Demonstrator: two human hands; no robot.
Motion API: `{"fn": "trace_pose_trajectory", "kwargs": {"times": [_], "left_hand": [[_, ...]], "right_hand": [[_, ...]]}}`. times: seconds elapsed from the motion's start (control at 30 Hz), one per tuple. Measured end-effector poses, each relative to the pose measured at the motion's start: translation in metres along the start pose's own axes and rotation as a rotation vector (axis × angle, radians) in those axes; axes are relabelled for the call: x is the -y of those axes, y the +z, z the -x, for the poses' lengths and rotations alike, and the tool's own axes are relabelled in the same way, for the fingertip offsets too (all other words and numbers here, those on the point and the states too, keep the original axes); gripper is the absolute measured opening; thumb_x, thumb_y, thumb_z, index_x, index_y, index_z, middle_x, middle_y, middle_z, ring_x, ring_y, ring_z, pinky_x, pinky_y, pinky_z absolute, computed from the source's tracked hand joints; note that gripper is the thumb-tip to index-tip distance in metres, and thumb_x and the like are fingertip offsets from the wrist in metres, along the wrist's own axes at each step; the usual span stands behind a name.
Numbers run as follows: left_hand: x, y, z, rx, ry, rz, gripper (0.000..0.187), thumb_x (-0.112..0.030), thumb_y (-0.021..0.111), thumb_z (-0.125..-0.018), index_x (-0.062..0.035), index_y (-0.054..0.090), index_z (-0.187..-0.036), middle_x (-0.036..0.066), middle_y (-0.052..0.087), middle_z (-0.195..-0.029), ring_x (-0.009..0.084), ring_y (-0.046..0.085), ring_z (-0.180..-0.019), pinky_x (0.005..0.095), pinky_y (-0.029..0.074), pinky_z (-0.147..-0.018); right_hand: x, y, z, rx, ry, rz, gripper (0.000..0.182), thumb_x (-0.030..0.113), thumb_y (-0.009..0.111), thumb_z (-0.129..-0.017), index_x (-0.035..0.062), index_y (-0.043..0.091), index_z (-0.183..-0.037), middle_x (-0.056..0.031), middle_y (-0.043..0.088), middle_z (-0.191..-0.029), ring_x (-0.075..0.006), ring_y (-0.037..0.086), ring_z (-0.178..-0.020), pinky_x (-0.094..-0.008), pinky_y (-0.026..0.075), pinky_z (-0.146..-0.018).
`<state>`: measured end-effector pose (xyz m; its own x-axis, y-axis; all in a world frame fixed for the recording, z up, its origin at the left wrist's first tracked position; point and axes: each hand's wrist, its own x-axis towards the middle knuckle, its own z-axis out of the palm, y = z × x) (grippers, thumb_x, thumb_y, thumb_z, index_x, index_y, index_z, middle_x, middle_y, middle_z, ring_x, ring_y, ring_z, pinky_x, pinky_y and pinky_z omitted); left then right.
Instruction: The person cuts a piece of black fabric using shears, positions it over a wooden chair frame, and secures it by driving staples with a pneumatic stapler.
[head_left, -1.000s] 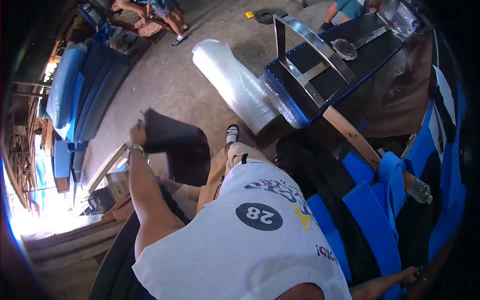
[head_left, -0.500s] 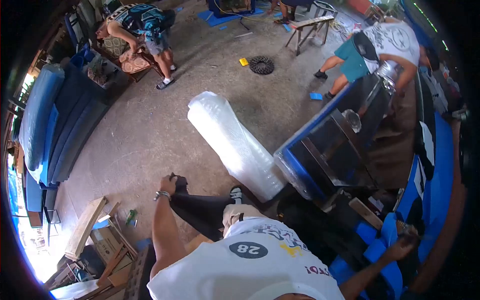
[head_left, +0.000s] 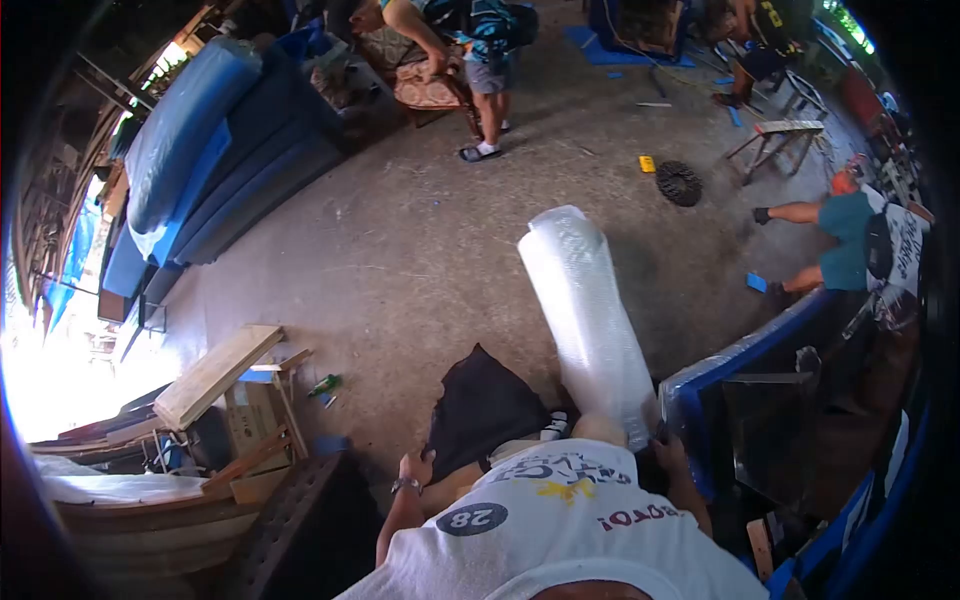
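Note:
My left hand [head_left: 417, 468], with a bracelet at the wrist, is closed on the near edge of a piece of black fabric [head_left: 485, 405]. The fabric spreads forward over the floor to a pointed far corner, beside my foot. My right hand [head_left: 670, 452] is low at my right side, in shadow. It is close to the near end of the bubble wrap roll [head_left: 585, 320] and the blue, plastic-wrapped panel [head_left: 740, 355]; whether its fingers hold anything I cannot tell.
Wooden boards [head_left: 218, 375] and scraps lie at left, by a dark tufted piece [head_left: 290, 530]. Blue wrapped cushions [head_left: 190, 150] lean behind them. One person [head_left: 480, 50] bends over a patterned chair [head_left: 425, 85]; another person [head_left: 850, 235] stoops at right. A black coil [head_left: 679, 184] lies on the floor.
My view has turned left. My left hand has drawn the black fabric back, and it now spreads out flatter. My right hand has come from the far right blue material to my side.

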<state>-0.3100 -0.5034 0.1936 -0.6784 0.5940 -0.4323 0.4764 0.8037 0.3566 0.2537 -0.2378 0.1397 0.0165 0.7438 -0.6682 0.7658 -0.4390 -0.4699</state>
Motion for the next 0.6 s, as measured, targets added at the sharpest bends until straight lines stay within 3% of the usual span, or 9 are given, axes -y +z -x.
{"fn": "trace_pose_trajectory", "kwargs": {"times": [0.07, 0.17, 0.37, 0.4, 0.43, 0.47, 0.53, 0.57, 0.6], "left_hand": [[0.01, -0.019, 0.003, -0.032, -0.057, -0.019, 0.04, -0.034, 0.068, -0.094, 0.0009, 0.072, -0.114, 0.03, 0.07, -0.108, 0.0451, 0.068, -0.105, 0.051, 0.053, -0.091], [-0.043, -0.055, -0.011, -0.161, -0.124, 0.171, 0.038, -0.032, 0.068, -0.094, 0.0007, 0.072, -0.114, 0.028, 0.072, -0.104, 0.0444, 0.07, -0.102, 0.0476, 0.054, -0.088], [-0.196, -0.075, -0.133, -0.203, 0.239, 0.243, 0.027, -0.026, 0.065, -0.097, -0.0044, 0.072, -0.112, 0.024, 0.073, -0.1, 0.0425, 0.07, -0.097, 0.047, 0.056, -0.082], [-0.227, -0.082, -0.153, -0.131, 0.261, 0.211, 0.026, -0.027, 0.065, -0.097, -0.0053, 0.071, -0.109, 0.023, 0.073, -0.099, 0.0439, 0.07, -0.093, 0.049, 0.055, -0.079], [-0.241, -0.081, -0.172, -0.095, 0.317, 0.179, 0.026, -0.028, 0.064, -0.097, -0.0054, 0.07, -0.109, 0.023, 0.073, -0.099, 0.044, 0.069, -0.093, 0.0494, 0.055, -0.079], [-0.255, -0.085, -0.195, -0.062, 0.375, 0.141, 0.026, -0.028, 0.064, -0.097, -0.0056, 0.07, -0.109, 0.023, 0.073, -0.099, 0.0441, 0.069, -0.093, 0.0499, 0.055, -0.078], [-0.293, -0.103, -0.24, 0.027, 0.457, 0.16, 0.028, -0.03, 0.063, -0.097, -0.0064, 0.069, -0.112, 0.022, 0.073, -0.101, 0.0443, 0.069, -0.093, 0.0497, 0.056, -0.078], [-0.306, -0.124, -0.252, 0.021, 0.463, 0.132, 0.028, -0.029, 0.063, -0.097, -0.0064, 0.069, -0.112, 0.021, 0.073, -0.101, 0.0443, 0.069, -0.093, 0.0494, 0.056, -0.079], [-0.323, -0.141, -0.269, 0.014, 0.477, 0.116, 0.028, -0.029, 0.063, -0.097, -0.0064, 0.069, -0.112, 0.021, 0.073, -0.102, 0.0444, 0.069, -0.094, 0.0491, 0.056, -0.08]], "right_hand": [[-0.009, 0.014, -0.005, 0.144, 0.165, -0.013, 0.049, 0.022, 0.074, -0.085, -0.0035, 0.062, -0.125, -0.0218, 0.071, -0.106, -0.0394, 0.07, -0.101, -0.0482, 0.055, -0.089], [0.002, 0.027, -0.022, 0.251, 0.27, -0.058, 0.048, 0.029, 0.073, -0.087, -0.002, 0.064, -0.122, -0.0188, 0.072, -0.102, -0.0359, 0.071, -0.096, -0.0502, 0.057, -0.084], [0.107, 0.037, -0.108, 0.285, 0.294, -0.125, 0.049, 0.042, 0.072, -0.09, 0.0011, 0.067, -0.116, -0.0129, 0.074, -0.094, -0.0288, 0.074, -0.088, -0.0543, 0.061, -0.075], [0.135, 0.035, -0.132, 0.25, 0.355, -0.04, 0.048, 0.042, 0.072, -0.09, -0.0008, 0.068, -0.112, -0.0134, 0.074, -0.093, -0.0279, 0.073, -0.082, -0.0495, 0.062, -0.068], [0.117, 0.045, -0.189, 0.399, 0.199, 0.004, 0.047, 0.041, 0.073, -0.09, -0.0022, 0.069, -0.108, -0.0148, 0.074, -0.094, -0.0277, 0.073, -0.081, -0.0465, 0.062, -0.064], [0.165, 0.047, -0.2, 0.209, 0.272, -0.123, 0.047, 0.043, 0.073, -0.09, -0.0026, 0.07, -0.104, -0.0165, 0.073, -0.089, -0.0276, 0.073, -0.078, -0.0478, 0.061, -0.061], [0.222, 0.042, -0.26, 0.183, 0.234, -0.037, 0.047, 0.042, 0.072, -0.09, -0.0007, 0.069, -0.108, -0.0107, 0.073, -0.088, -0.0265, 0.071, -0.07, -0.0442, 0.06, -0.057], [0.213, 0.057, -0.315, 0.318, 0.002, 0.038, 0.044, 0.041, 0.073, -0.089, 0.0028, 0.07, -0.11, -0.009, 0.071, -0.085, -0.0244, 0.068, -0.067, -0.0448, 0.059, -0.056], [0.261, 0.048, -0.316, 0.161, 0.159, -0.243, 0.042, 0.04, 0.072, -0.089, 0.0091, 0.07, -0.118, -0.0082, 0.07, -0.086, -0.023, 0.067, -0.068, -0.0442, 0.057, -0.056]]}}
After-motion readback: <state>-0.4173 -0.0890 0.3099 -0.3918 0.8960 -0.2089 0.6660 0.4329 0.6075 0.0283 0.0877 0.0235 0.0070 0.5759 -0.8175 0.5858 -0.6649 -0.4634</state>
